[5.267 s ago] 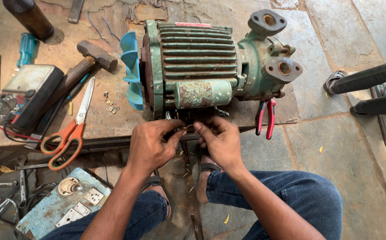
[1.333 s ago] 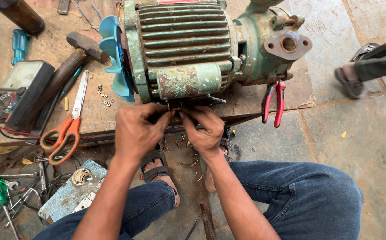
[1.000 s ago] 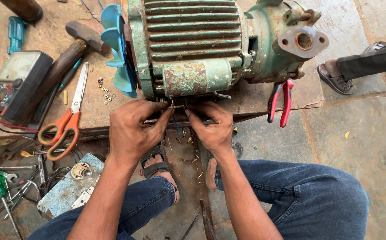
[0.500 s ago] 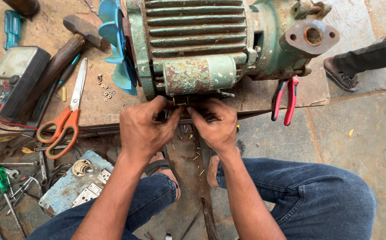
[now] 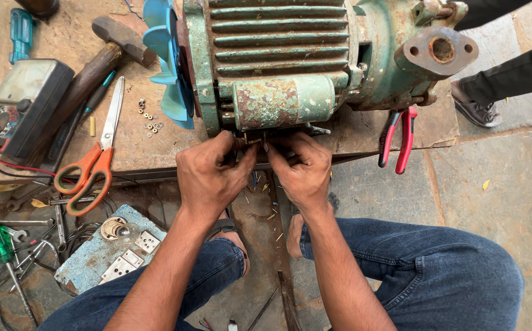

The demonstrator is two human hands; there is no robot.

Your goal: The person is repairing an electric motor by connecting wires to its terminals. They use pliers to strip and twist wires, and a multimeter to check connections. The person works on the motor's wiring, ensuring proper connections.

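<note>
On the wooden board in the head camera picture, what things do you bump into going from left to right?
Grey meter box → orange-handled scissors → blue fan → green motor → pump flange. The red-handled pliers hang off the edge below the flange.

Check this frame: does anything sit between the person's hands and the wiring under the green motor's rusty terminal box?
Nothing visible does. The left hand and right hand are already at the wires under the terminal box of the motor. The fingertips hide the contact itself. The red-handled pliers and scissors lie off to the sides.
</note>
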